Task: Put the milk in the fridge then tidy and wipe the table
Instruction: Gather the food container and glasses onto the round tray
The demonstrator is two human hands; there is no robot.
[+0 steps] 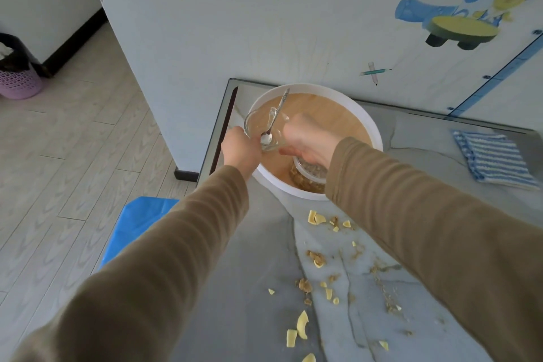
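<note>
A round tray [357,110] with a white rim and wooden floor stands at the table's far left corner. My left hand [241,150] grips the near edge of a clear glass bowl [255,122] over the tray; a metal spoon [274,117] leans in the bowl. My right hand [311,141] reaches down over a clear plastic container [310,175] of cereal inside the tray, fingers curled at its rim. Cereal crumbs and yellow flakes [316,257] are scattered over the grey marble table [264,288]. No milk is in view.
A folded blue-and-white striped cloth [493,160] lies at the table's far right. A blue seat [138,220] stands left of the table. A wall with stickers runs behind the table. A purple waste basket [17,79] sits on the floor far left.
</note>
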